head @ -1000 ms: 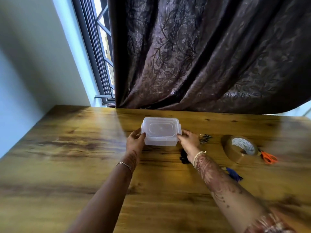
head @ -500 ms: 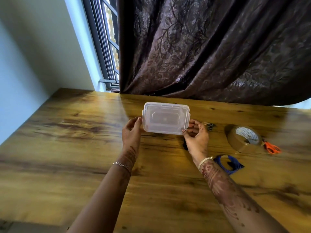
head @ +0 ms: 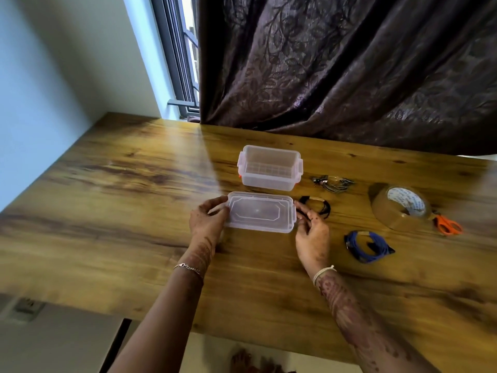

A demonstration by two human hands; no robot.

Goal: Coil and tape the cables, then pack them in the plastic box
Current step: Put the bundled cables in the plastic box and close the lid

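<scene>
Since the fingers (head: pixel 213 202) of the left hand (head: pixel 208 224) and right hand (head: pixel 312 235) hold the lid (head: pixel 261 212) by its ends, the plastic box (head: pixel 269 168) sits open, ready for the coiled cables (head: pixel 367 246).

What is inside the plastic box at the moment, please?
Nothing visible: the plastic box shows only its bare walls and ribbed floor. The front wall hides the nearest strip.
</scene>
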